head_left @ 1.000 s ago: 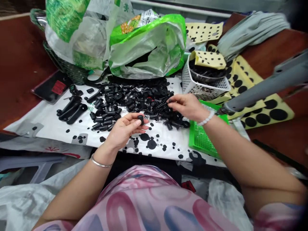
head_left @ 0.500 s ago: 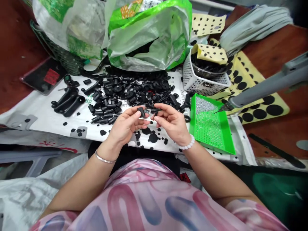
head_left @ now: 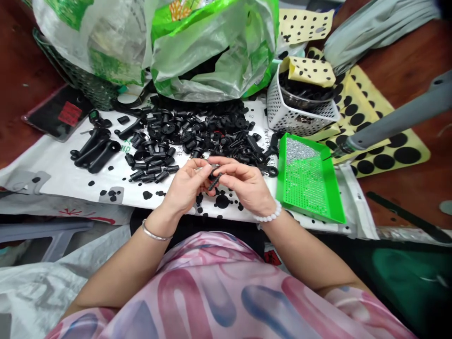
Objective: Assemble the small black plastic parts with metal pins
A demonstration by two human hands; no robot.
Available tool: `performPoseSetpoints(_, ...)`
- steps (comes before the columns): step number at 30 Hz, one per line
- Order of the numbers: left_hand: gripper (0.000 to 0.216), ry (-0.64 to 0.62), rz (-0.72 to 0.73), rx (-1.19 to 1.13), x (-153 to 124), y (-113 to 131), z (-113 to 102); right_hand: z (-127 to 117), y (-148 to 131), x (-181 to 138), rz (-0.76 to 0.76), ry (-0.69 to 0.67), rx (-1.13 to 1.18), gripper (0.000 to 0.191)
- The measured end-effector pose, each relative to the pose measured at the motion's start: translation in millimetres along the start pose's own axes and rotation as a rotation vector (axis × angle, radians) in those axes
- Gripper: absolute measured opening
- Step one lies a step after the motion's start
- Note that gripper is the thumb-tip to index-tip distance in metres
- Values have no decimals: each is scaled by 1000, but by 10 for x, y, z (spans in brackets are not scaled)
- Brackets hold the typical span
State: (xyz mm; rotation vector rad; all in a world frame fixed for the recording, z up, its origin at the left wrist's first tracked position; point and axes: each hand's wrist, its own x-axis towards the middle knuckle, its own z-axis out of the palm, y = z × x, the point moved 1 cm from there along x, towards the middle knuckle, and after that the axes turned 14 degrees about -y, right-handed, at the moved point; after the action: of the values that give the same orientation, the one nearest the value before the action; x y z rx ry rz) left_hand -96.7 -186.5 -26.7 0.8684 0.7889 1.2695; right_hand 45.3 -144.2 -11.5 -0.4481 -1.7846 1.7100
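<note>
My left hand (head_left: pixel 185 186) and my right hand (head_left: pixel 243 183) meet in front of me, fingers pinched together round a small black plastic part (head_left: pixel 214 180) held between them. They hover just above the near edge of a white sheet (head_left: pixel 52 165) dotted with black discs. Right behind the hands lies a pile of black plastic parts (head_left: pixel 190 134). Which hand bears the part's weight is unclear.
A green tray (head_left: pixel 309 181) of tiny silvery bits sits right of the hands. Behind it stands a white basket (head_left: pixel 300 113) and yellow sheets with black discs (head_left: pixel 381 155). A grey tool arm (head_left: pixel 395 122) points at the tray. Plastic bags (head_left: pixel 212 47) stand at the back.
My right hand came back from the pile toward me and joined the left hand. Both now pinch a black part, a little lower and closer than before.
</note>
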Motion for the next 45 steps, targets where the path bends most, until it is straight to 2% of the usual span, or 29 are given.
performPoseSetpoints(5, 35, -44, -45, 2, -21, -35, 53, 16, 91, -11, -54, 162, -11, 9)
performPoseSetpoints(9, 30, 99, 131, 240, -96, -7, 43, -24, 148, 12, -75, 243, -5, 8)
performPoseSetpoints(13, 25, 145, 207, 415, -137, 12, 72, -10, 156, 41, -76, 267, 48, 9)
performPoseSetpoints(16, 23, 177, 207, 432, -144, 17, 48, 23, 142, 32, -47, 248, 26, 9)
performPoseSetpoints(20, 23, 210, 180, 415, -186, 29, -58, -3, 173, -3, 24, 194, 33, 19)
performPoseSetpoints(24, 21, 210, 141, 410, -250, 32, -129, -68, 202, -24, -21, 229, 100, 25)
performPoseSetpoints(27, 21, 178, 90, 406, -264, 19, -99, -21, 157, -33, -50, 201, -36, 27)
performPoseSetpoints(31, 22, 160, 77, 357, -249, -12, -37, 113, 95, -44, -140, 150, -395, 17)
performPoseSetpoints(36, 22, 146, 55, 210, -258, -77, -72, 133, 154, -67, -105, 57, -405, 27)
performPoseSetpoints(39, 21, 137, 30, 142, -269, -96, -103, 82, 153, -96, -156, 10, -593, 29)
performPoseSetpoints(42, 22, 122, 36, 177, -272, -82, -95, 39, 123, -121, -232, 19, -812, 23)
performPoseSetpoints(45, 21, 129, 72, 320, -283, -55, -66, 22, 110, -132, -201, 32, -827, 21)
